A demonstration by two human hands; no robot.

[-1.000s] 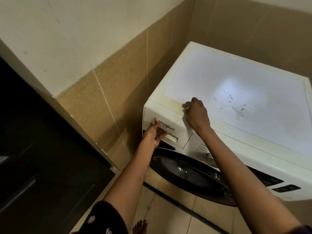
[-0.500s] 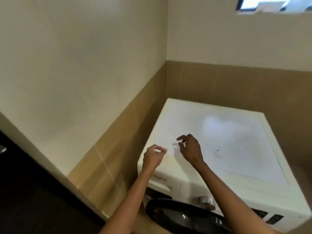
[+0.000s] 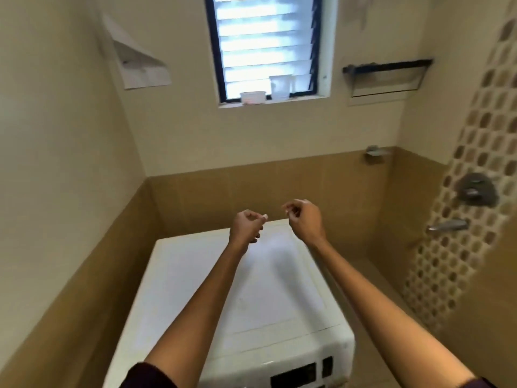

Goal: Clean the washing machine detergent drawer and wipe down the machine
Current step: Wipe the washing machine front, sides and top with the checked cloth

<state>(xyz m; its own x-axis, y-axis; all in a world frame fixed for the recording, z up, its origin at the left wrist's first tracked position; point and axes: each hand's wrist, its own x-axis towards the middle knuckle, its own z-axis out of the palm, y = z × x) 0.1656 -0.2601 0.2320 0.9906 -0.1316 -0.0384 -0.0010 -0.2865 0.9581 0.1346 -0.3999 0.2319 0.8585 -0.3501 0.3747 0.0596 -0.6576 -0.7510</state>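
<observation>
The white front-loading washing machine (image 3: 268,298) stands in the corner below me, with its flat top facing up and a strip of its dark control panel (image 3: 300,375) showing at the bottom. The detergent drawer is out of sight. My left hand (image 3: 247,226) and my right hand (image 3: 303,218) are both raised above the machine's far edge. Their fingers are loosely curled and hold nothing. Neither hand touches the machine.
A louvred window (image 3: 268,46) is high on the back wall, with a white bowl (image 3: 253,97) and a plastic tub (image 3: 281,84) on its sill. A dark wall rack (image 3: 387,68) hangs to its right. Shower taps (image 3: 475,190) and a spout (image 3: 447,225) sit on the mosaic wall at right.
Both hands have left the drawer front and machine edge and risen into the air. The view has tilted up from the machine's front to the back wall and window.
</observation>
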